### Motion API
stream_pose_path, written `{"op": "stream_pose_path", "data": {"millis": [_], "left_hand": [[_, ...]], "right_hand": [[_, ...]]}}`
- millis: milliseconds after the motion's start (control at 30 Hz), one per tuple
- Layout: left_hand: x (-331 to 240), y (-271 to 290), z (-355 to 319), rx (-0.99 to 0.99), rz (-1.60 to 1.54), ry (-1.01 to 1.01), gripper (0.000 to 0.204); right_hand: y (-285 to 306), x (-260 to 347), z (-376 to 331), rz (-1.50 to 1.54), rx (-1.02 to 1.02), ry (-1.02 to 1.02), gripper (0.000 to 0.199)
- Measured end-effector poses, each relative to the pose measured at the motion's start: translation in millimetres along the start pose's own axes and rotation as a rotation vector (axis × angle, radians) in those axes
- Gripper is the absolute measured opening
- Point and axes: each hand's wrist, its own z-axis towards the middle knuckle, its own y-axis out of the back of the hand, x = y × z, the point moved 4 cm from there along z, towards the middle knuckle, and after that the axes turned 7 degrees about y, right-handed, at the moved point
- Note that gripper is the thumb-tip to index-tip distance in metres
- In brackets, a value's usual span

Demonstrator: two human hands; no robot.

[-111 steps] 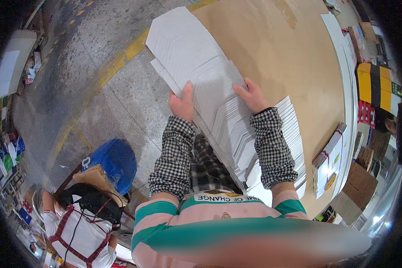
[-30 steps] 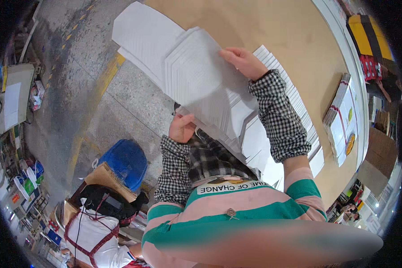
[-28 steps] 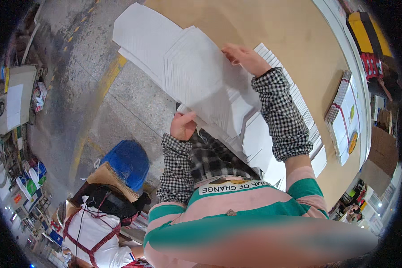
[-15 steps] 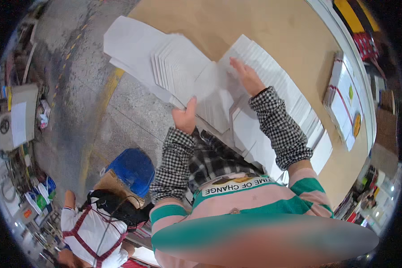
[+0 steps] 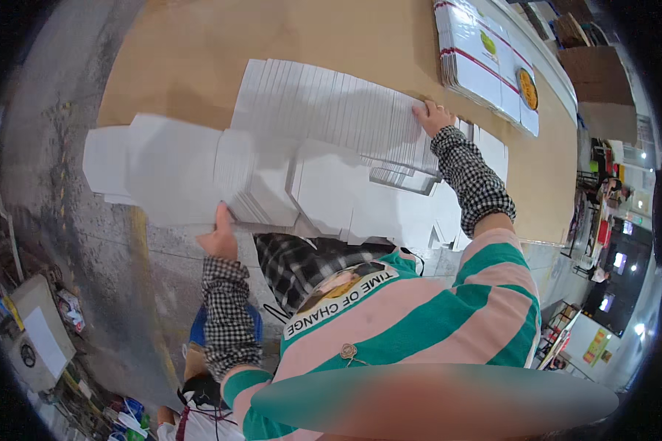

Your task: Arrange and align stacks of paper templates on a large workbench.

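Observation:
My left hand grips the near edge of a thick stack of flat white cardboard blanks that juts over the table's edge. My right hand rests flat on the far right end of a fanned row of white blanks spread across the brown table. More white blanks lie between my arms, right in front of my body. Both sleeves are black-and-white checked.
A pile of printed white flat boxes lies at the table's far right. Brown cartons stand beyond it. Grey concrete floor runs to my left, with a blue seat and a person below me.
The view swung up over the table. The blanks went from raised in my hands to lying down; my right hand reached out to the fanned row and my left hand took the stack's edge.

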Motion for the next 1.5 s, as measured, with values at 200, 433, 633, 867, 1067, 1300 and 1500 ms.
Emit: {"op": "stream_pose_path", "data": {"millis": [200, 433, 633, 867, 1067, 1300, 1500], "left_hand": [[43.0, 3.6, 26.0, 0.111, -0.603, 0.729, 0.038], [27.7, 3.8, 22.8, 0.057, -0.363, 0.687, 0.039], [-49.4, -15.4, -8.3, 0.051, 0.112, 0.131, 0.034], [-25.9, -2.3, 20.6, 0.115, 0.420, 0.457, 0.042], [-19.8, -11.7, 2.9, -0.043, -0.319, 0.118, 0.043], [-37.8, -23.6, -12.3, 0.058, 0.183, 0.266, 0.040], [62.9, 11.2, 28.9, 0.079, -0.375, 0.741, 0.036]], "right_hand": [[25.1, 95.8, 3.1, 0.095, -0.239, 0.464, 0.055], [3.5, 188.5, 1.7, 0.264, -0.096, 0.590, 0.053], [11.9, 187.3, -1.9, 0.079, -0.081, 0.612, 0.053], [10.9, 211.8, 13.9, -0.136, -0.165, 0.680, 0.038], [14.8, 203.1, 13.0, -0.108, -0.182, 0.665, 0.035], [7.1, 205.8, 14.4, -0.051, -0.160, 0.685, 0.039], [9.0, 220.0, 16.7, -0.019, -0.229, 0.684, 0.036]]}}
